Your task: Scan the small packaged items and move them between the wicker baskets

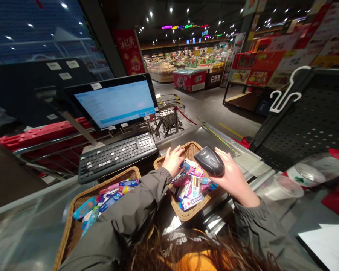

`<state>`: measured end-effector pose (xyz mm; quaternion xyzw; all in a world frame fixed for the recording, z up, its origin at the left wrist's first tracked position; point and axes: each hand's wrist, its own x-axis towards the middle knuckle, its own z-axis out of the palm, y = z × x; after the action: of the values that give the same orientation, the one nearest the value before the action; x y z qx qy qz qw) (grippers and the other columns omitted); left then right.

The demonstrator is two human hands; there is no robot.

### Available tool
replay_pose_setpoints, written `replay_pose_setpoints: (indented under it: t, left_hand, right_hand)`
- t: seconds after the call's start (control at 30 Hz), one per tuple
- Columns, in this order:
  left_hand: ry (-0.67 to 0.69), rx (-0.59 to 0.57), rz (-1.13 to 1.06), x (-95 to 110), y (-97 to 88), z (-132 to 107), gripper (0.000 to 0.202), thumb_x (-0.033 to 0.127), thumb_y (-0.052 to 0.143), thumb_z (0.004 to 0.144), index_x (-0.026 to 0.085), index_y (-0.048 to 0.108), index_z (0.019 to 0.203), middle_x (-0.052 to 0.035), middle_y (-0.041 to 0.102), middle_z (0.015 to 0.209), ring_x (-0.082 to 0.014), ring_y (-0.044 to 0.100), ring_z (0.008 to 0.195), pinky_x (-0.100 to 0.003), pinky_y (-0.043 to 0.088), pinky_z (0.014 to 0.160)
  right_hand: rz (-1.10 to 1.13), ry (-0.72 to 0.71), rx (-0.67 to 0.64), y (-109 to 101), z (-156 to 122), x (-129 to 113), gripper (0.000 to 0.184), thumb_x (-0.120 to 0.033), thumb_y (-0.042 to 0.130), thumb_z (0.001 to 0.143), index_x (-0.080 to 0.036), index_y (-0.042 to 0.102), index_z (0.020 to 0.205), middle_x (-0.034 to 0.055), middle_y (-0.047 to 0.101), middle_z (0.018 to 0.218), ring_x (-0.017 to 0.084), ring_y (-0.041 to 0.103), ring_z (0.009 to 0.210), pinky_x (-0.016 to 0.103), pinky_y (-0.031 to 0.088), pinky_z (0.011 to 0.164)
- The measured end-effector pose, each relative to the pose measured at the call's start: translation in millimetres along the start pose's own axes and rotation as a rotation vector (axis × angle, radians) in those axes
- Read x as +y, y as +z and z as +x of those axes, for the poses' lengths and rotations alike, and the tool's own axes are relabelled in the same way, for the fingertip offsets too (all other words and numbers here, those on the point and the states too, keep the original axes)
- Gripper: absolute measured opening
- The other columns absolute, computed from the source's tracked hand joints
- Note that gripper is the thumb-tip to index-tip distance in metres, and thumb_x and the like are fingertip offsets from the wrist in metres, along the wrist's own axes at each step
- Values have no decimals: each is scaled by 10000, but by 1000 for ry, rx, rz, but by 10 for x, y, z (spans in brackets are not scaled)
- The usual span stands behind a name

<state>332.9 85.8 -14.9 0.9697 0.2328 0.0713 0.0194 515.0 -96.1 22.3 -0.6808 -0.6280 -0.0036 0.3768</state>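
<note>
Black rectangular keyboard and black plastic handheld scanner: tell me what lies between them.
In the head view, the grey-sleeved left hand and part of a brown woven basket of small colourful packages lie between the keyboard and the scanner.

the scanner [210, 161] is black with a glossy dark-grey sheen. the right basket [186, 217] and the left basket [64, 234] are both tan-brown in a woven pattern. the right basket's packets [196, 186] mix pink, white, purple and blue, one with black barcode stripes; the left basket's packets [110, 199] show bright blue, aqua, pink and white. both sleeves [132, 210] are dark grey. the keyboard [118, 156] is black, dotted with white labels; the screen [115, 103] is pale blue, banded deeper blue. a white hook [289, 90] hangs by a black panel [310, 113] with a dotted pattern. the freezer chest [189, 79] is red.
</note>
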Motion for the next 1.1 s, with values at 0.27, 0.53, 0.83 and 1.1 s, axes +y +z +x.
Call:
replay_pose_setpoints:
  t: [0.27,0.53,0.83,1.1]
  left_hand:
    - [-54,436,2,-251,-819,-686,209,387,666,867,237,703,1007,-102,418,1551,-308,219,1506,-612,136,1193]
    - [-178,639,39,-342,-1102,-1407,173,379,652,878,262,717,988,-88,422,1551,-275,255,1498,-580,147,1197]
    - [-327,712,25,-498,-1200,-1923,172,365,687,840,242,722,954,-86,371,1579,-296,246,1499,-588,168,1195]
    - [-316,763,6,-590,-1172,-2181,169,349,702,834,234,724,957,-118,380,1570,-280,280,1488,-576,154,1201]
  right_hand:
    - [32,-147,14,58,65,-357,568,-400,678,762,-195,553,1276,191,605,1313,407,462,1360,714,280,1119]
    - [71,-396,-59,186,96,-958,517,-301,624,805,-204,522,1303,171,559,1363,386,390,1415,669,265,1156]
    - [100,-542,-181,353,5,-1344,531,-278,643,801,-207,535,1316,172,537,1396,391,362,1428,688,282,1141]
    - [99,-583,-232,401,-46,-1511,463,-251,622,785,-214,581,1244,157,529,1410,385,343,1442,675,279,1155]
